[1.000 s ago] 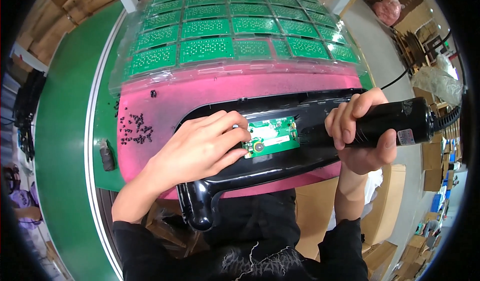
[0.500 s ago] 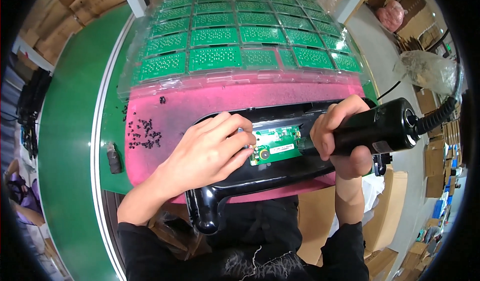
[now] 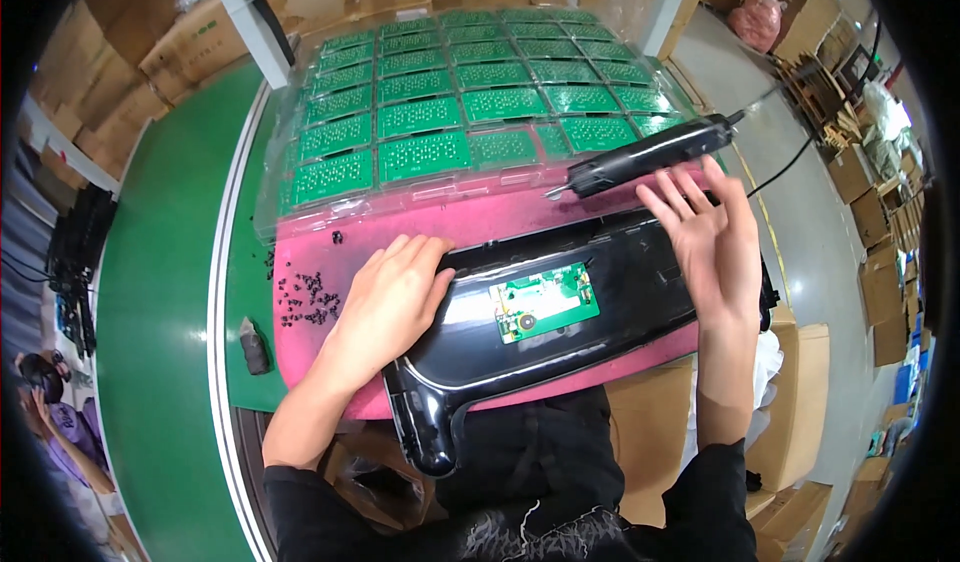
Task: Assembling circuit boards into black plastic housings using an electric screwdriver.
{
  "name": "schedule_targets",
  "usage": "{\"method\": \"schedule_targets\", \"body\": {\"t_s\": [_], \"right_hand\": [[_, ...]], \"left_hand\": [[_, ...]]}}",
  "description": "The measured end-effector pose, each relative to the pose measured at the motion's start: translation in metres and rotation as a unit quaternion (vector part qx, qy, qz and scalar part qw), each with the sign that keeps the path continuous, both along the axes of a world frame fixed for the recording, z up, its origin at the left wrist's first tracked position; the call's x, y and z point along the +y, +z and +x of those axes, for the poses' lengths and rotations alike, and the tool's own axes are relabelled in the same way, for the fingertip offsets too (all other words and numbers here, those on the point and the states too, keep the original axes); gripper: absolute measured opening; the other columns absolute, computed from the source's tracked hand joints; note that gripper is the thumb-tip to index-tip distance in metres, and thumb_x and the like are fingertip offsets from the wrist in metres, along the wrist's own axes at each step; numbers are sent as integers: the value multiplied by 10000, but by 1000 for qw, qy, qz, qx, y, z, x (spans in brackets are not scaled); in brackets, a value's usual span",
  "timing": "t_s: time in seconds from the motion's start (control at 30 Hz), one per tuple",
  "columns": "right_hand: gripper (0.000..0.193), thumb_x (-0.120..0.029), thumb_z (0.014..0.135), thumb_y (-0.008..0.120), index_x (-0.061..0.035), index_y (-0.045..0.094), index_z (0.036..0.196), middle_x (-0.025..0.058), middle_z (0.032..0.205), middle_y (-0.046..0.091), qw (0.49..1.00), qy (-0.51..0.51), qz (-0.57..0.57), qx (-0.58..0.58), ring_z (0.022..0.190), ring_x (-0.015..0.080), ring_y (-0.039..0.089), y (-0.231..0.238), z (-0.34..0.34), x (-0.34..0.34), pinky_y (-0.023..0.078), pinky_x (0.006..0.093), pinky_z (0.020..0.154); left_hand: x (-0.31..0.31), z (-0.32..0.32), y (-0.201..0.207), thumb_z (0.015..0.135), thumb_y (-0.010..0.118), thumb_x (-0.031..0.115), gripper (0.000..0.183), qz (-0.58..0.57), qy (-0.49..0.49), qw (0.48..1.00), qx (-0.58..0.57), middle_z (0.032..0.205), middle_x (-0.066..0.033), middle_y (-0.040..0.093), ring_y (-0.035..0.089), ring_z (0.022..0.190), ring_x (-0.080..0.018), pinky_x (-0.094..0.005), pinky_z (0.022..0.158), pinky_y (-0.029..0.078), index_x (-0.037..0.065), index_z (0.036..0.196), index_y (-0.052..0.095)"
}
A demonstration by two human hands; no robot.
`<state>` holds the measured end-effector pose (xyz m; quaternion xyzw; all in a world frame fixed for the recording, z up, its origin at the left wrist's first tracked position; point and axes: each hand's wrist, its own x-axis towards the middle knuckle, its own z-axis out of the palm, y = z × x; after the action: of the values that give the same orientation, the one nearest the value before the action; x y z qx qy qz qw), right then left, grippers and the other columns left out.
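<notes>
A long black plastic housing [image 3: 640,272] lies across the pink work mat [image 3: 400,207], with a small green circuit board [image 3: 560,307] seated inside it. My left hand [image 3: 395,297] rests on the housing's left upper edge, its fingers stretched out over the rim and nothing in them. Above the housing's right end my right hand [image 3: 712,237] is raised with fingers spread, empty. Just beyond those fingertips hangs a black electric screwdriver [image 3: 655,154], tilted, its bit pointing left and its cable leading to the upper right.
Clear plastic trays of green circuit boards [image 3: 420,152] stand at the mat's far side. Small black screws [image 3: 310,300] lie scattered at the left, near a dark wrapped object [image 3: 255,347]. A cardboard box [image 3: 800,382] stands low on the right. Another person [image 3: 65,422] is at far left.
My right hand has let go of the electric screwdriver, which now hangs farther up and away. My left hand has moved off the circuit board to the housing's left edge.
</notes>
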<state>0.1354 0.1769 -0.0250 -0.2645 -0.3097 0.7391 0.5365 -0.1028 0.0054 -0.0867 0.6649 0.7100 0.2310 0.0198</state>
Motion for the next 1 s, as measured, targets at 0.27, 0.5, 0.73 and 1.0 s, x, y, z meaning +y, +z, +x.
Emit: {"method": "schedule_targets", "body": {"t_s": [0.27,0.5,0.73,1.0], "right_hand": [[63,-62,727,617,-56,619,790,61,750,637,594,116,725,-328,590,188,608,75,34,-76,517,320,541],[128,-96,648,656,-56,610,761,75,738,628,593,-130,735,-303,580,211,610,78,54,-90,517,344,514],[263,-126,615,693,-33,602,843,122,800,631,617,-129,741,-230,627,260,628,86,84,-102,543,387,539],[218,-123,569,650,31,604,717,124,690,607,633,-120,749,-153,539,246,591,78,72,-90,515,355,514]], "left_hand": [[-5,8,16,890,662,187,207,-41,10,999,-4,804,-170,633,632,776,-375,-445,682,488,-19,885,672],[-21,43,51,786,714,15,144,129,30,990,-51,879,-129,621,639,758,-325,-376,663,512,2,923,675],[-144,18,37,810,642,-9,202,323,262,909,21,987,-156,637,602,897,-267,-349,869,479,-43,1007,667],[-217,-12,11,821,628,155,313,501,354,569,-548,1072,-98,652,647,987,-248,-368,900,523,32,1108,612]]}}
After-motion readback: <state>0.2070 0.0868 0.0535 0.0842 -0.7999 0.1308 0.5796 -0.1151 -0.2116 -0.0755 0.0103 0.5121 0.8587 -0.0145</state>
